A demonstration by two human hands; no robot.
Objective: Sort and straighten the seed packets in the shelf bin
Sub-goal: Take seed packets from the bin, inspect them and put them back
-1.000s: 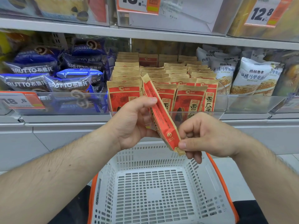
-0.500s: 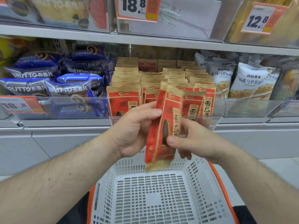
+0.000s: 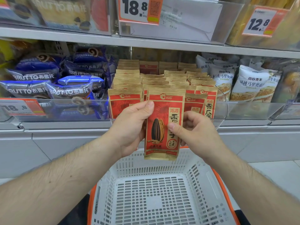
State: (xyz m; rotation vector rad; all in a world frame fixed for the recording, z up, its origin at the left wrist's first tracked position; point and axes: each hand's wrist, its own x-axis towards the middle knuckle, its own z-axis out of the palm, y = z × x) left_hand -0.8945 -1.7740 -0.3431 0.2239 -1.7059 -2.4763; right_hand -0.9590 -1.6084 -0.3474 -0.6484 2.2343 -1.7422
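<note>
A red and tan seed packet (image 3: 162, 114) with a sunflower seed picture is held upright, front towards me, just before the shelf bin (image 3: 222, 109). My left hand (image 3: 131, 127) grips its left edge with the thumb on the front. My right hand (image 3: 194, 132) pinches its right edge, thumb on the front. Behind it, several rows of matching seed packets (image 3: 172, 78) stand upright in the clear bin. The lower part of the front row is hidden by my hands and the held packet.
Blue snack bags (image 3: 53, 82) fill the bin to the left and white bags (image 3: 250, 85) the one to the right. A white basket with an orange rim (image 3: 162, 192) sits below my hands. The shelf above carries price tags (image 3: 138, 8).
The packet has turned from edge-on and tilted to upright and facing me. Both hands rose slightly with it towards the bin.
</note>
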